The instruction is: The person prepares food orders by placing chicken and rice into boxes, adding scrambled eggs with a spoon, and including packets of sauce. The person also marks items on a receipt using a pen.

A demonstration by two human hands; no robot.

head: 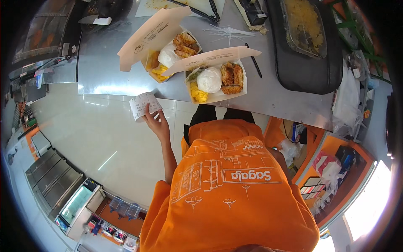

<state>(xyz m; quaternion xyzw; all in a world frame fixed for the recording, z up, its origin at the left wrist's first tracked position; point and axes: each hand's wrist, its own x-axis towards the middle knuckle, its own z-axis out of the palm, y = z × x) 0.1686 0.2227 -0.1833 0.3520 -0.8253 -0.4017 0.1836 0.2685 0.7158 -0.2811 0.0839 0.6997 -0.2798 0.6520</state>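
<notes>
My left hand (156,122) holds a curled paper receipt (145,105) bearing print, out over the floor just off the table's edge. Two open cardboard meal boxes sit on the steel table before me. The nearer box (242,91) holds a mound of white rice (209,80), sliced fried cutlet (232,77), yellow scrambled egg (198,93) and some greens. Behind it to the left, the farther box (138,37) has rice (168,55), cutlet pieces (185,45) and egg; the nearer lid partly covers it. My right hand is out of view; only part of that arm shows.
A black pen (256,66) and thin white ties (229,33) lie on the steel table (104,63). At right, a clear food container (307,28) rests on a black case (310,75). Black tongs (201,12) and a white-handled knife (100,21) lie farther back. Orange shelves (330,176) stand right.
</notes>
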